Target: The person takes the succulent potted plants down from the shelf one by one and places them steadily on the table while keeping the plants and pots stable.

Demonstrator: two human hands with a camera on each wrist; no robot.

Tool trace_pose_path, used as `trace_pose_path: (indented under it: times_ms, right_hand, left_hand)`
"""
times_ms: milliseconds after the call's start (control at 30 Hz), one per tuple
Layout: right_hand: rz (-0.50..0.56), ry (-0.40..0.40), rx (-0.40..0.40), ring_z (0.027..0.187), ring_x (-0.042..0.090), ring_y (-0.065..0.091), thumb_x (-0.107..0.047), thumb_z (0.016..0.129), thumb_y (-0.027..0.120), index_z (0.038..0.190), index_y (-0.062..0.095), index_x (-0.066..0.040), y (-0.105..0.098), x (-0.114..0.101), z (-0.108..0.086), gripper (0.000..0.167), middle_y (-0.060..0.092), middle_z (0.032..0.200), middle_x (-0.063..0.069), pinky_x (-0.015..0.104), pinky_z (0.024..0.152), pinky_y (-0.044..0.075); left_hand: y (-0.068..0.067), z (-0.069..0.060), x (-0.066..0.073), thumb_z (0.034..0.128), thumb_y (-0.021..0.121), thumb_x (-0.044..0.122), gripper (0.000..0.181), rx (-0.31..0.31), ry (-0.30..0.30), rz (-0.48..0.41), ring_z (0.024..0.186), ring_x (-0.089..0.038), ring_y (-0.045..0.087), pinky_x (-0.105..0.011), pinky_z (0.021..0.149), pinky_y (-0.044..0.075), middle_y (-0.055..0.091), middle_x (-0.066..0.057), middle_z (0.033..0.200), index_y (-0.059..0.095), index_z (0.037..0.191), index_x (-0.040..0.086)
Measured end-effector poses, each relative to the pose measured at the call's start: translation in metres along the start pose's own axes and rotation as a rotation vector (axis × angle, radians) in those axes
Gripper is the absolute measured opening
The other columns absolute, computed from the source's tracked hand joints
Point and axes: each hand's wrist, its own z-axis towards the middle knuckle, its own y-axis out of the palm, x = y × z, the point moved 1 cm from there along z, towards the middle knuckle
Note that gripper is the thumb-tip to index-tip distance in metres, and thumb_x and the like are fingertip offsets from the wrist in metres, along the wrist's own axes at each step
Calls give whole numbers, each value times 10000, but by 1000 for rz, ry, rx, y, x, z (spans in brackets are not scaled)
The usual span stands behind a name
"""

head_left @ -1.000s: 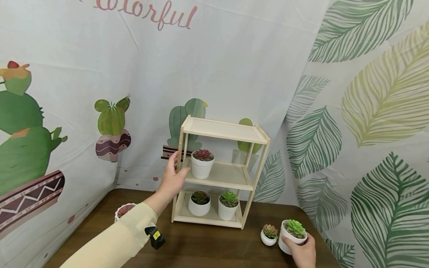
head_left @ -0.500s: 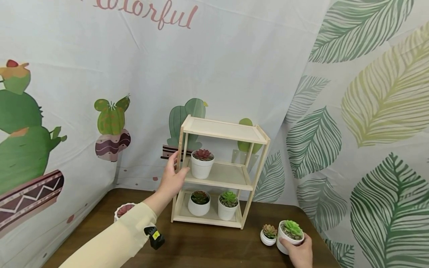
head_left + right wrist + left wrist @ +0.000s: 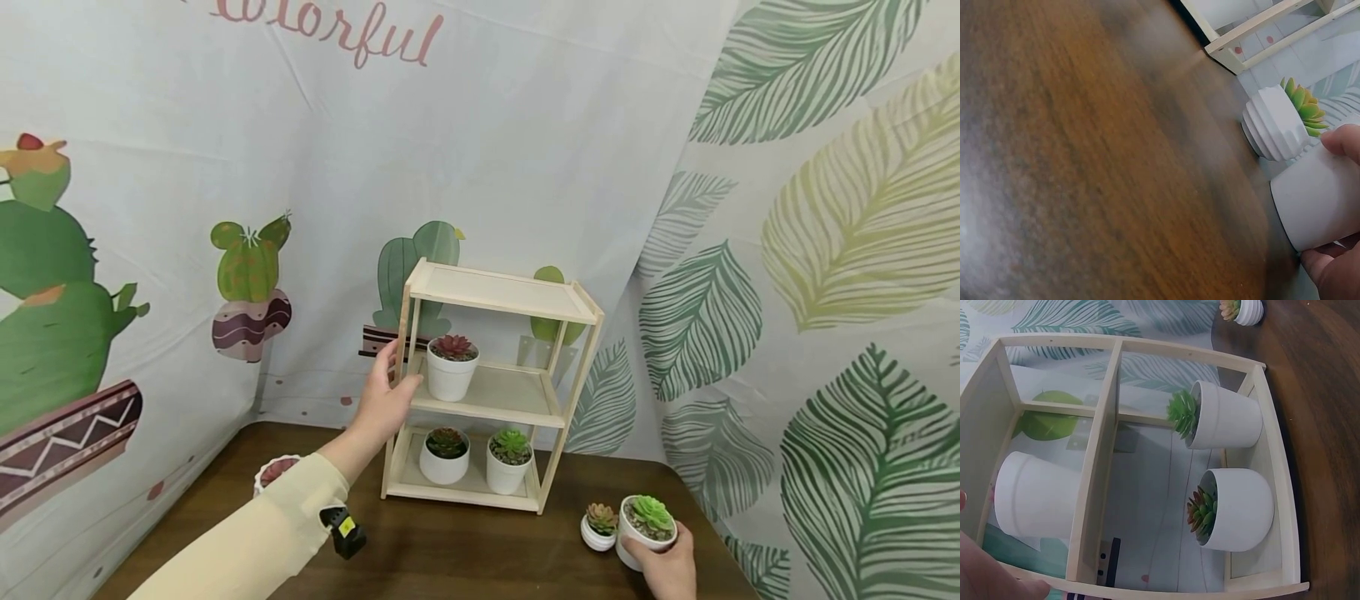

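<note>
My left hand (image 3: 381, 407) grips the left post of a small three-tier wooden shelf (image 3: 502, 292), thumb in front and fingers at the outer side. At the right of the table, my right hand (image 3: 671, 565) holds a white pot with a bright green succulent (image 3: 647, 523); in the right wrist view, thumb and fingers lie on opposite sides of this white pot (image 3: 1319, 200). Just left of it stands a smaller ribbed pot with an orange-green succulent (image 3: 598, 532). On the middle tier sits a red succulent in a white pot (image 3: 452, 373).
The bottom tier carries a dark red-green succulent in a rounded pot (image 3: 444, 460) and a green succulent (image 3: 508, 467). Partly behind the left sleeve, another potted red succulent (image 3: 272, 473) stands on the brown table (image 3: 450, 550). A printed cloth (image 3: 540, 150) hangs behind the shelf.
My right hand has shifted the green succulent's pot slightly left, nearer the small ribbed pot. The left hand has stayed on the shelf's post.
</note>
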Motion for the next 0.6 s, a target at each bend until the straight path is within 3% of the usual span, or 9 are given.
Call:
trace_pose_path:
  times_ms: [100, 333, 533, 600]
  right_hand:
    - [-10, 1, -10, 1276, 433, 521, -216, 734, 923, 1465, 332, 118, 0, 1, 1, 998, 489, 1407, 332, 287, 949, 402]
    - [-14, 29, -93, 1320, 485, 486, -236, 739, 915, 1506, 283, 133, -1, 2, 5, 1060, 437, 1456, 370, 571, 1122, 397]
    - [-39, 47, -150, 1350, 511, 457, -295, 764, 903, 1527, 241, 144, -6, 1, 8, 1102, 406, 1480, 383, 608, 1146, 381]
    - [-55, 38, -165, 1352, 509, 467, -314, 777, 894, 1533, 237, 146, -9, -2, 9, 1102, 411, 1485, 391, 594, 1144, 390]
  left_hand:
    - [0, -1, 1, 1032, 540, 294, 733, -8, -2, 2, 1533, -421, 261, -652, 1208, 287, 223, -161, 1683, 150, 1652, 282]
    - [-6, -2, 1, 1043, 530, 277, 726, -43, 9, 3, 1539, -446, 264, -644, 1213, 294, 220, -188, 1685, 147, 1659, 251]
    - [-12, -2, 1, 1046, 522, 245, 697, -72, 8, 1, 1512, -426, 354, -606, 1201, 345, 305, -222, 1655, 192, 1656, 170]
    - [-14, -1, 0, 1045, 523, 262, 694, -75, -12, 13, 1515, -404, 361, -611, 1230, 288, 324, -211, 1656, 205, 1654, 160]
